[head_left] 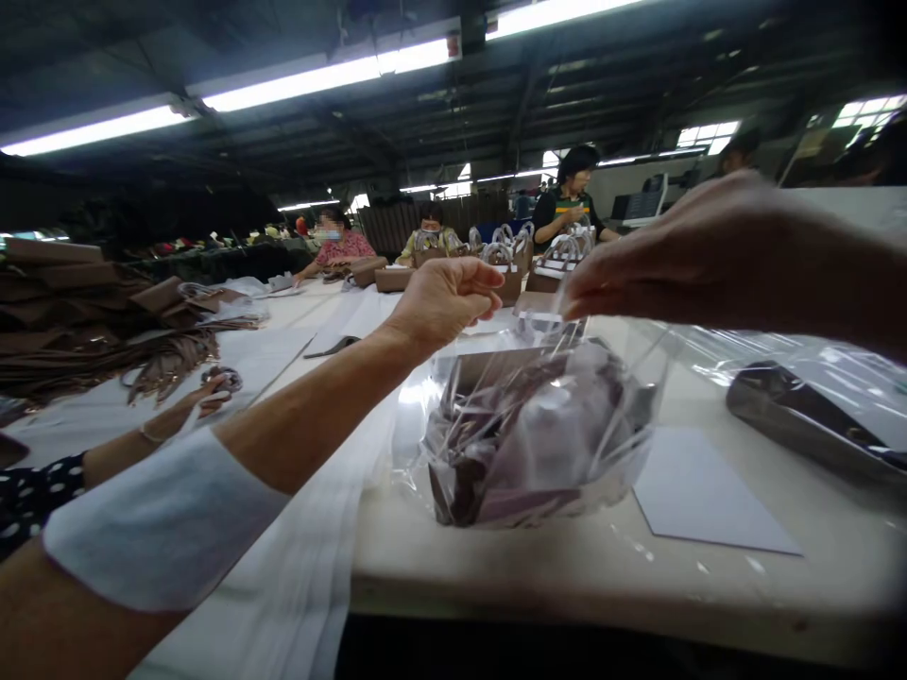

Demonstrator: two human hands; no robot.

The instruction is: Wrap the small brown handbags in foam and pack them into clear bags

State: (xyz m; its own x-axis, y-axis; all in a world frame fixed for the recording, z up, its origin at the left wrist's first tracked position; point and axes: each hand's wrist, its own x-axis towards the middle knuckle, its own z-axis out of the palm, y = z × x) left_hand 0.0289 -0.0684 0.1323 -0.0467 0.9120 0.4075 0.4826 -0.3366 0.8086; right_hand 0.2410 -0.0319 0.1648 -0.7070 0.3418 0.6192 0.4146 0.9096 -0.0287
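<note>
A clear plastic bag (545, 425) stands on the pale table (567, 586), with a dark brown handbag (482, 444) inside it, blurred by glare on the film. My left hand (446, 302) is closed on the bag's upper edge at the near left. My right hand (624, 274) pinches the film at the top right, holding the mouth raised. A white sleeve cover (162, 519) wraps my left forearm. A sheet of white paper (709, 491) lies just right of the bag, and a second wrapped dark item (800, 411) lies beyond it.
A co-worker's hand (209, 392) with a polka-dot sleeve (35, 491) works at the left, beside stacked brown leather pieces (57, 302) and bundled straps (170, 368). White cloth (283, 567) covers the table's left side. Several co-workers sit opposite among brown handbags (510, 264).
</note>
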